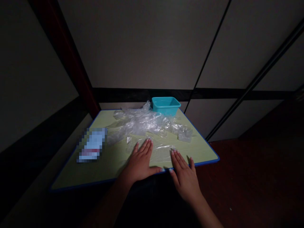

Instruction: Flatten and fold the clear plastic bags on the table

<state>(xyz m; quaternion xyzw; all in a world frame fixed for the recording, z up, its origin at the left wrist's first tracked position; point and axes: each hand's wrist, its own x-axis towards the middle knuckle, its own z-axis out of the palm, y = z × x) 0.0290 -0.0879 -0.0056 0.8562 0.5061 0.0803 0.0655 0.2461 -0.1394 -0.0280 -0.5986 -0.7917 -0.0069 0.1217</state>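
Observation:
A clear plastic bag (162, 153) lies flattened near the front of the table (95, 174). My left hand (140, 161) rests palm down on its left part, fingers stretched out and the thumb pointing right. On its right end lie the fingertips of my right hand (185, 174), which is also flat with the fingers extended. Neither hand grips anything. Just beyond my hands spreads a loose heap of crumpled clear plastic bags (142, 122), reaching across the middle and back of the table.
A turquoise plastic basin (166, 109) stands at the back right, against the heap. At the left edge lies a pixelated, pale blue flat object (93, 144). The table has a blue rim; wall panels (142, 47) rise behind it, and dark reddish floor (237, 183) is at right.

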